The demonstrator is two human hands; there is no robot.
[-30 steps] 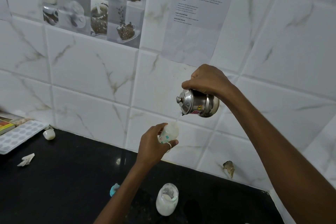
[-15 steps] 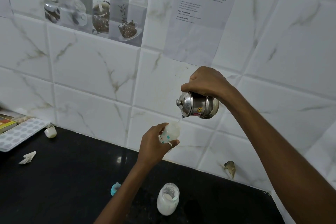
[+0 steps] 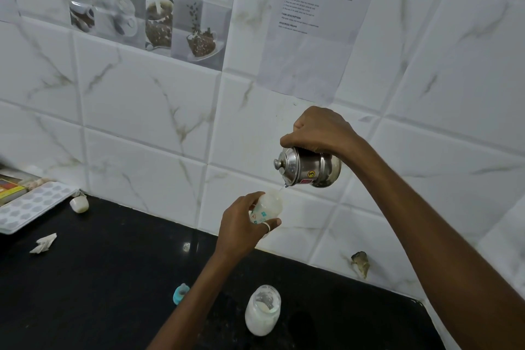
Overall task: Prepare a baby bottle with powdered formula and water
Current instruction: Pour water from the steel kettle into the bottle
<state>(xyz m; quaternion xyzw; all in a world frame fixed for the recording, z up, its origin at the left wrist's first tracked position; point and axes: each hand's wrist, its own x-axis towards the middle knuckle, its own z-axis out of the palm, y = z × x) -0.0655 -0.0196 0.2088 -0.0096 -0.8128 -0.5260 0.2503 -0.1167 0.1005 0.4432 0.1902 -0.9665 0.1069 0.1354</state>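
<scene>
A baby bottle (image 3: 268, 206) is held above the table (image 3: 99, 278) in the curled fingers of the left hand (image 3: 241, 224). A tilted steel pot (image 3: 308, 169) is gripped in the curled fingers of the right hand (image 3: 318, 131); water is trickled into the bottle.

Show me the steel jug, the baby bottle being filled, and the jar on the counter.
steel jug (image 3: 311, 169), head view, on its shiny round body.
baby bottle (image 3: 270, 202), head view, on its pale upper body.
jar (image 3: 261, 321), head view, on its side wall.

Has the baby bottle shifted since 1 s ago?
No. The baby bottle, gripped by the left hand, keeps its place relative to the chip in the wall tile.
</scene>
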